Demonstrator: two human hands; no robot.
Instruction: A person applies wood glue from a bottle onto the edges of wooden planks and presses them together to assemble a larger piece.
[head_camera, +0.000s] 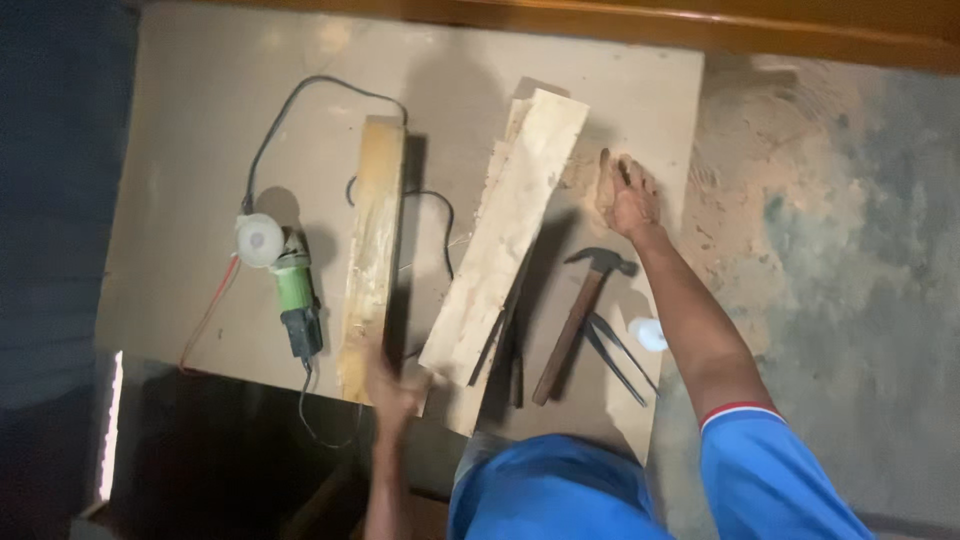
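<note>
The left hand (395, 388) grips the near end of a pale plank (505, 235) lying on the board desk (200, 130). The right hand (628, 197) rests open, fingers spread, in sawdust beside it. A hammer (580, 315) and green grinder (292, 285) lie nearby; dusty concrete floor (850, 250) surrounds.

Flat board (200, 130) bearing angle grinder (285, 280), two planks (372, 250) (505, 235), hammer (580, 315), pincers (615, 350).

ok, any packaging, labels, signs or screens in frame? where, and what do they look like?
None that can be made out: no package, sign or screen.
The green angle grinder on the board shows no readable label.
The small white object by the pincers is too blurred to identify.
</note>
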